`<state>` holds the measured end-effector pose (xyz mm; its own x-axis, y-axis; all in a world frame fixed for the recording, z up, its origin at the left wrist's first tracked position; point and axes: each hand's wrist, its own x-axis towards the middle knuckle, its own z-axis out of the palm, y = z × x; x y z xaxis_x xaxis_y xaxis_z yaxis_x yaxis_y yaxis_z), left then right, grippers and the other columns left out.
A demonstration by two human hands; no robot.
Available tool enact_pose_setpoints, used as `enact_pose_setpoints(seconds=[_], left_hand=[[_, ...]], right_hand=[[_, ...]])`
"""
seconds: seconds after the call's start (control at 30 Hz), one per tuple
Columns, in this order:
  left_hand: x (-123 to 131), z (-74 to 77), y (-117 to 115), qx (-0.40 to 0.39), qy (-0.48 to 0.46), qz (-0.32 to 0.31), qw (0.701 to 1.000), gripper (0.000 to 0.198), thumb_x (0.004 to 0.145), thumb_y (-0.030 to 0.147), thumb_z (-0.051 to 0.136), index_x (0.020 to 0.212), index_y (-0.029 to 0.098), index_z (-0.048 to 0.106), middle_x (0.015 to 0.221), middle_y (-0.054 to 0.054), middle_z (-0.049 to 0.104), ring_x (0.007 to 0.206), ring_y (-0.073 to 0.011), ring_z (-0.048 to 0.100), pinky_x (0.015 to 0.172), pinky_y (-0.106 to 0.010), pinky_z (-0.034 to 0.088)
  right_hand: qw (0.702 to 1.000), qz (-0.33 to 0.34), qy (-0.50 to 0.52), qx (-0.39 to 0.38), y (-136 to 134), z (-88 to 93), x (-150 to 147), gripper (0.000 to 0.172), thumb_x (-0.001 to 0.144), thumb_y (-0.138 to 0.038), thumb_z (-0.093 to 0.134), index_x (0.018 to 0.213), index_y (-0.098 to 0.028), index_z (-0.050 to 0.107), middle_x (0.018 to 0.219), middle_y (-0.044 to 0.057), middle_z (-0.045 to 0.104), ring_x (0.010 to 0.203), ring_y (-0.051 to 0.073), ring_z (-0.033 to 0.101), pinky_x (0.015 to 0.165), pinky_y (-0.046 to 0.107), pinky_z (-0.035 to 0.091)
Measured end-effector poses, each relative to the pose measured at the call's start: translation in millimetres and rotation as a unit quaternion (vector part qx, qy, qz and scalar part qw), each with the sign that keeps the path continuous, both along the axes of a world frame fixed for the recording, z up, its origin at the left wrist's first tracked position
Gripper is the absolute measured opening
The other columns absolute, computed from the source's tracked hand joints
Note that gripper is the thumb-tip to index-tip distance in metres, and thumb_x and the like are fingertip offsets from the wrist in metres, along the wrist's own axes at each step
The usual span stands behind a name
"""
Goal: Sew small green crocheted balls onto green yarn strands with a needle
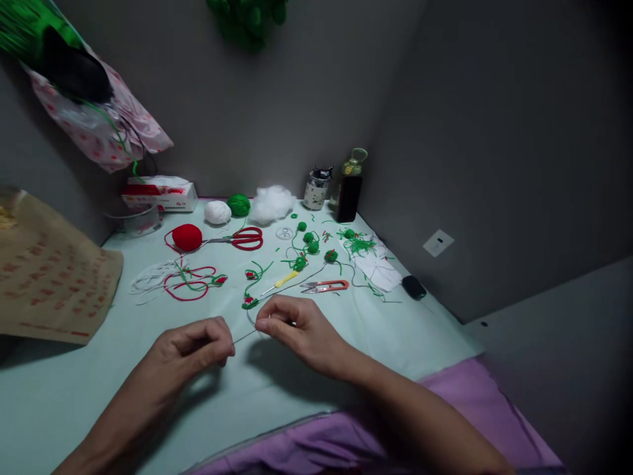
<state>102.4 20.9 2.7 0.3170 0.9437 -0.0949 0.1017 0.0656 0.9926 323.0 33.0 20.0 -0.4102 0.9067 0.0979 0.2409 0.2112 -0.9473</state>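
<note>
My left hand point(198, 346) is closed in a pinch on a thin dark thread point(244, 337). The thread runs slantwise up to my right hand point(304, 333), whose thumb and forefinger also pinch it. Just beyond the right fingertips lies a small red, white and green crocheted piece point(250, 302), with a strand curving down from it towards those fingers. Past it are a yellow-handled crochet hook point(286, 280) and orange thread snips point(325, 286). A dark thread trails across the cloth to a green crocheted ball point(331, 256). Whatever the left fingers cover is hidden.
Red-handled scissors point(247, 239) lie beside a red yarn ball point(187, 237). White stuffing point(271, 204), a patterned cup point(315, 191) and a dark phone point(349, 198) stand along the back wall. A brown paper bag point(54, 277) is at left, a black object point(414, 287) at right.
</note>
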Motion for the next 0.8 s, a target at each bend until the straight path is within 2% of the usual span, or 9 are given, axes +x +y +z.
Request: enact_pose_setpoints(seconds=[0.1,0.17,0.23,0.3,0.37,0.47,0.6,0.7,0.8], left_hand=[[10,-1.4,-4,-0.09,-0.129,0.098,0.983,0.026,0.08,0.048,0.073,0.071,0.023,0.069,0.072,0.001,0.06,0.067,-0.014,0.054,0.061,-0.022,0.05],[16,-2.1,-6,-0.088,-0.122,0.144,0.978,0.021,0.076,0.046,0.077,0.079,0.025,0.074,0.078,0.0,0.067,0.07,-0.0155,0.059,0.066,-0.025,0.053],[19,-3.6,-7,0.003,-0.037,0.157,0.987,0.017,0.076,0.042,0.077,0.082,0.026,0.076,0.086,-0.002,0.072,0.078,-0.0187,0.064,0.074,-0.028,0.054],[19,-6.6,-7,0.156,0.061,0.141,0.976,0.01,0.079,0.036,0.073,0.084,0.027,0.077,0.09,-0.002,0.074,0.086,-0.0211,0.067,0.08,-0.03,0.053],[16,-10.8,-6,0.289,0.122,0.104,0.944,0.011,0.083,0.027,0.069,0.09,0.029,0.077,0.091,-0.001,0.074,0.088,-0.021,0.067,0.08,-0.03,0.052],[11,-16.1,-6,0.372,0.154,0.056,0.914,0.017,0.083,0.021,0.068,0.094,0.032,0.076,0.086,0.001,0.075,0.083,-0.0201,0.068,0.085,-0.032,0.05],[8,-18.6,-10,0.316,0.153,0.075,0.933,0.002,0.081,0.033,0.072,0.081,0.031,0.073,0.077,0.003,0.073,0.079,-0.0206,0.066,0.105,-0.042,0.041],[5,-19.2,-13,0.227,0.144,0.119,0.956,0.017,0.076,0.043,0.076,0.073,0.028,0.07,0.077,0.0,0.069,0.088,-0.0238,0.065,0.101,-0.041,0.046],[2,-19.2,-13,0.144,0.12,0.11,0.976,0.026,0.073,0.047,0.079,0.069,0.025,0.066,0.097,-0.004,0.07,0.1,-0.0252,0.064,0.091,-0.035,0.052]], right_hand=[[0.994,-0.009,-0.061,0.093,-6,-10.3,-6,0.022,0.097,-0.033,0.055,0.085,-0.018,0.066,0.069,-0.001,0.061,0.062,0.01,0.05,0.061,0.022,0.039],[0.972,0.01,-0.133,0.193,-11,-18.0,-11,0.026,0.101,-0.033,0.048,0.09,-0.018,0.067,0.076,0.003,0.068,0.067,0.012,0.056,0.066,0.025,0.041],[0.941,0.045,-0.193,0.275,-15,-22.7,-15,0.031,0.103,-0.031,0.043,0.092,-0.017,0.068,0.081,0.006,0.071,0.069,0.014,0.059,0.068,0.027,0.043],[0.924,0.068,-0.215,0.308,-18,-21.9,-14,0.032,0.103,-0.03,0.04,0.095,-0.016,0.068,0.081,0.007,0.072,0.067,0.014,0.06,0.066,0.027,0.043],[0.93,0.069,-0.211,0.292,-17,-16.2,-11,0.03,0.103,-0.03,0.042,0.1,-0.016,0.068,0.082,0.006,0.073,0.067,0.013,0.061,0.065,0.025,0.043],[0.947,0.057,-0.195,0.25,-13,-6.0,-4,0.027,0.103,-0.032,0.046,0.101,-0.018,0.069,0.083,0.004,0.074,0.07,0.012,0.064,0.066,0.023,0.043],[0.957,0.058,-0.176,0.225,-10,-1.4,1,0.024,0.101,-0.03,0.051,0.099,-0.017,0.071,0.081,0.004,0.073,0.069,0.012,0.063,0.064,0.023,0.042],[0.965,0.058,-0.164,0.195,-10,-1.5,0,0.021,0.099,-0.028,0.053,0.098,-0.017,0.071,0.082,0.003,0.073,0.069,0.012,0.062,0.064,0.022,0.042],[0.971,0.062,-0.155,0.168,-11,-1.3,-1,0.019,0.098,-0.027,0.056,0.097,-0.018,0.072,0.081,0.003,0.073,0.067,0.011,0.061,0.063,0.021,0.041]])
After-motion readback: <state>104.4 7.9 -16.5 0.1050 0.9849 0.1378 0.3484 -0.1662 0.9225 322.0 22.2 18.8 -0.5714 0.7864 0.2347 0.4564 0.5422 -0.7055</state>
